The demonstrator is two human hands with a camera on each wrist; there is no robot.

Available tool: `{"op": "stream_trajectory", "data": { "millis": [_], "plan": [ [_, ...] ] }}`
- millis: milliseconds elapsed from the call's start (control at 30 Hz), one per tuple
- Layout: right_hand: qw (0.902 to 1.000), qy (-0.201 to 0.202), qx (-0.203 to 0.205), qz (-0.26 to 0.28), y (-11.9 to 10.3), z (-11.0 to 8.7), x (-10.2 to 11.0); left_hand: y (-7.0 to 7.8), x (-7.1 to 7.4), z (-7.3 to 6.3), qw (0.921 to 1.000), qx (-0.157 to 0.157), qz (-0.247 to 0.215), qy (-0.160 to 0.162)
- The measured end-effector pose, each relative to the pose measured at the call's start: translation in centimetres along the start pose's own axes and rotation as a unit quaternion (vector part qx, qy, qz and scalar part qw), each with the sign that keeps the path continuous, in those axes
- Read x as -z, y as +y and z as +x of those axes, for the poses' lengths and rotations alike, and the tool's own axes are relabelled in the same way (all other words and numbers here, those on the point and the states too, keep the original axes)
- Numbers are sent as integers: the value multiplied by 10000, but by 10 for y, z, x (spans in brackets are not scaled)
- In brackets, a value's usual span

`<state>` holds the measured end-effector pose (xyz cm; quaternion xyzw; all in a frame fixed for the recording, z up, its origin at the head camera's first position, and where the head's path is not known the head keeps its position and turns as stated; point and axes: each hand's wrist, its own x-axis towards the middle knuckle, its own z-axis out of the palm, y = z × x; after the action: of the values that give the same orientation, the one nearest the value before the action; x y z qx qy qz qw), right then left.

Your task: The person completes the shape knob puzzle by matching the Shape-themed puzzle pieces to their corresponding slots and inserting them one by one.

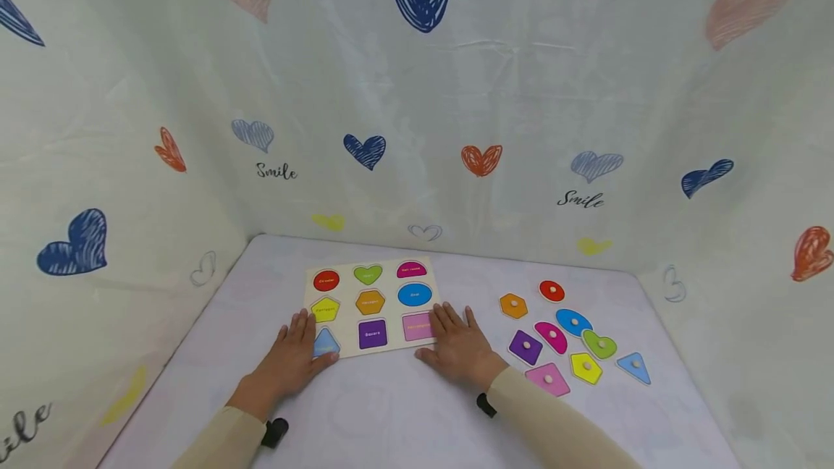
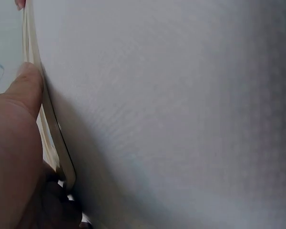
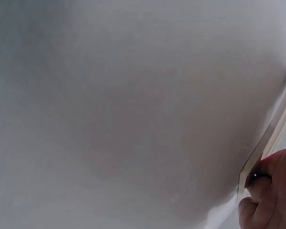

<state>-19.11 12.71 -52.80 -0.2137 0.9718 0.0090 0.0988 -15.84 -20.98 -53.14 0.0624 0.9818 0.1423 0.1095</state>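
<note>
A cream shape puzzle board [image 1: 397, 344] lies on the table, printed with coloured shapes such as a red circle, green heart and purple square. My left hand [image 1: 291, 359] rests at its near left corner, fingers straight along the side and partly over the blue triangle. In the left wrist view, the thumb [image 2: 27, 88] touches the board's edge [image 2: 55, 129]. At the near right corner, my right hand [image 1: 461, 348] lies with straight fingers touching the board beside the pink rectangle. The right wrist view shows this hand [image 3: 276, 191] against the board's edge [image 3: 262, 148].
Loose knobbed puzzle pieces lie right of the board, including a red circle [image 1: 552, 291], orange hexagon [image 1: 508, 302], purple square [image 1: 521, 353], pink rectangle [image 1: 554, 386] and blue triangle [image 1: 635, 369]. The green heart [image 1: 602, 348] overlaps the blue oval [image 1: 567, 318]. A heart-printed curtain [image 1: 521, 93] surrounds the table.
</note>
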Motion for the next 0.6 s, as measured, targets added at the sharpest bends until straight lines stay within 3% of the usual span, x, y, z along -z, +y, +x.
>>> {"op": "stream_trajectory", "data": {
  "millis": [333, 600],
  "plan": [
    [9994, 108, -61, 333, 17, -30, -8, 14, -7, 7, 9995, -307, 111, -28],
    [9976, 223, -109, 641, 27, -66, -14, 34, -12, 3, 9989, -430, 172, -116]
  ]
}}
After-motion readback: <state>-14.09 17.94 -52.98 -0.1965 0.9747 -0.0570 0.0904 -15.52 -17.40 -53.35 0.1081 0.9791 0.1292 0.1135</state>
